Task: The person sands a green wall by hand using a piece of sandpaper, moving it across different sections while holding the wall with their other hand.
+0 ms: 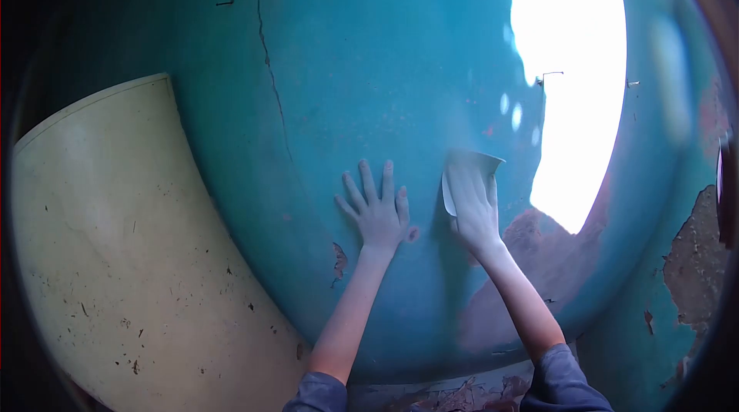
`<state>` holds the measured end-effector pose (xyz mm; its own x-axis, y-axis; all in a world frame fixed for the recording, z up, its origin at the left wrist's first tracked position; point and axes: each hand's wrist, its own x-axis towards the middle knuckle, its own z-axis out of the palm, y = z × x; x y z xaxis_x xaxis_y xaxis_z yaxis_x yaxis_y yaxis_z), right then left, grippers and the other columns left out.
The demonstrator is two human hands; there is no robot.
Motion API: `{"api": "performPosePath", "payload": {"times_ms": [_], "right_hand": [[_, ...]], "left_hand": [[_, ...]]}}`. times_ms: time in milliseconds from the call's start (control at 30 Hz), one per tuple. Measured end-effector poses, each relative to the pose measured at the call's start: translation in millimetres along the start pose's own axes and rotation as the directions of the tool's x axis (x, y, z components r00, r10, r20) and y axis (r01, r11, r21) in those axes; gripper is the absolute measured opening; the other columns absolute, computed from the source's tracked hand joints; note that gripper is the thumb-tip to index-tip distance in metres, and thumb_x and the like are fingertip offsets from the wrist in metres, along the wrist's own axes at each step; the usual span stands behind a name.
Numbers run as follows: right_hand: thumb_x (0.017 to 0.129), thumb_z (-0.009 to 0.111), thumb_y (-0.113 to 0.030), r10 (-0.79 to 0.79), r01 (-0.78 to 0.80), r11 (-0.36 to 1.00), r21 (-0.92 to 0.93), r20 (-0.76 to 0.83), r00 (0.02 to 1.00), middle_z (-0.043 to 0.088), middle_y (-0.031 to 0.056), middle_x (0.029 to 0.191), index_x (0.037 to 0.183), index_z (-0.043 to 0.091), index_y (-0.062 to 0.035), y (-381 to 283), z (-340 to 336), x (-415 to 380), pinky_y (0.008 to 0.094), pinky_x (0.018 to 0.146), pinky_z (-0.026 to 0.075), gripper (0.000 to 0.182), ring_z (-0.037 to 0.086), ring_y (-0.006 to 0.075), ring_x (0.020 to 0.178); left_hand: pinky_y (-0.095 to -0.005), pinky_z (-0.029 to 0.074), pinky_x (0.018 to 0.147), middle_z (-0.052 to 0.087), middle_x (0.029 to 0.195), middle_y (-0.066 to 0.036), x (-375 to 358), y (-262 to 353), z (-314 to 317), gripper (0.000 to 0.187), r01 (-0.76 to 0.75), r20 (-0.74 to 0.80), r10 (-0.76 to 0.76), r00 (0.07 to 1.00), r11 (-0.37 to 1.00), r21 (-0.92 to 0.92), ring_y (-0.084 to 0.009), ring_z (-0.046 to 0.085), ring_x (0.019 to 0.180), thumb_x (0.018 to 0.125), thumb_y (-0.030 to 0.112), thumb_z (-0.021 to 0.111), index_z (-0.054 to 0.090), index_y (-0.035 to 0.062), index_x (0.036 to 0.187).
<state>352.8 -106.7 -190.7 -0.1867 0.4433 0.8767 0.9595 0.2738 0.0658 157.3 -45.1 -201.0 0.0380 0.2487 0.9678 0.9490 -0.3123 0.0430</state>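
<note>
My left hand [376, 208] lies flat against the turquoise wall [385, 81], fingers spread, holding nothing. To its right, my right hand [473, 208] presses a sheet of sandpaper [486, 159] onto the same wall. The sheet is pale and bends out from the surface at its top right corner and left edge. Whitish dust coats both hands, and a faint haze of it hangs above the sheet. The sandpaper's rough side faces the wall and is hidden.
A cream-coloured panel [131, 242] with dark specks stands at the left. A long crack [268, 61] runs down the wall. Bright sunlight [573, 104] falls at the right, where nails stick out. Peeled patches [697, 258] show lower right, and flaked debris [469, 396] lies at the bottom.
</note>
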Motion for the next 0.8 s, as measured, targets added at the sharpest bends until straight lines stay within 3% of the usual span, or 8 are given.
{"api": "performPosePath", "payload": {"times_ms": [133,267,333,400,500,600,800], "right_hand": [[0.073,0.055,0.000,0.069,-0.065,0.997,0.052,-0.072,0.995,0.032,0.0130,0.164,0.159,0.031,-0.0081,36,-37,48,0.0622,0.122,0.017,0.090,0.027,0.0352,0.152],[0.076,0.052,0.001,0.123,-0.111,0.988,0.105,-0.117,0.985,0.032,0.0122,0.164,0.159,0.033,-0.0093,55,-22,12,0.0631,0.122,0.015,0.085,0.027,0.0345,0.153],[0.076,0.054,0.000,0.084,-0.079,0.991,0.106,-0.038,0.996,0.033,0.0118,0.163,0.158,0.034,-0.0105,59,-2,-24,0.0639,0.121,0.015,0.085,0.028,0.0329,0.153],[0.074,0.055,-0.001,0.033,-0.026,0.996,0.084,-0.083,0.996,0.033,0.0112,0.163,0.159,0.034,-0.0121,68,2,-29,0.0637,0.121,0.016,0.088,0.029,0.0314,0.152],[0.073,0.055,0.001,0.068,-0.066,0.991,0.120,-0.010,0.998,0.033,0.0098,0.164,0.159,0.033,-0.0125,71,-44,13,0.0612,0.122,0.017,0.090,0.027,0.0311,0.153],[0.073,0.054,0.001,0.022,-0.018,0.998,0.056,-0.069,0.997,0.032,0.0101,0.164,0.160,0.031,-0.0123,76,-67,50,0.0609,0.123,0.017,0.091,0.026,0.0315,0.153],[0.076,0.062,-0.007,-0.083,0.083,0.995,0.055,-0.016,0.996,0.031,0.0081,0.164,0.161,0.029,-0.0128,67,-28,8,0.0639,0.121,0.019,0.091,0.028,0.0302,0.153]], "left_hand": [[-0.0752,0.013,0.113,0.024,0.166,-0.020,-4,5,1,0.057,0.004,-0.029,-0.002,1.000,0.999,0.051,-0.0533,0.013,0.151,0.103,0.040,0.045,0.042,0.0177,0.156],[-0.0725,0.018,0.114,0.025,0.165,-0.019,-2,6,-8,0.056,-0.018,-0.019,0.020,1.000,0.995,0.100,-0.0515,0.017,0.150,0.103,0.038,0.045,0.043,0.0180,0.155],[-0.0703,0.022,0.114,0.029,0.163,-0.019,-1,8,-13,0.056,-0.022,-0.027,0.026,0.999,0.989,0.146,-0.0503,0.022,0.149,0.104,0.038,0.045,0.043,0.0172,0.155],[-0.0688,0.023,0.114,0.030,0.162,-0.019,2,11,-18,0.056,-0.023,-0.025,0.027,0.999,0.987,0.160,-0.0500,0.024,0.148,0.104,0.038,0.046,0.043,0.0168,0.155],[-0.0658,0.027,0.113,0.032,0.160,-0.020,3,12,-19,0.056,-0.027,-0.043,0.034,0.998,0.985,0.170,-0.0498,0.027,0.147,0.104,0.038,0.046,0.042,0.0161,0.156],[-0.0635,0.029,0.113,0.032,0.160,-0.020,2,22,-16,0.057,-0.005,-0.059,0.015,0.998,0.987,0.163,-0.0501,0.027,0.146,0.104,0.038,0.046,0.041,0.0158,0.157],[-0.0650,0.030,0.112,0.030,0.161,-0.021,-4,25,-20,0.060,0.033,-0.009,-0.031,0.999,0.985,0.168,-0.0510,0.026,0.147,0.103,0.038,0.048,0.038,0.0162,0.158]]}}
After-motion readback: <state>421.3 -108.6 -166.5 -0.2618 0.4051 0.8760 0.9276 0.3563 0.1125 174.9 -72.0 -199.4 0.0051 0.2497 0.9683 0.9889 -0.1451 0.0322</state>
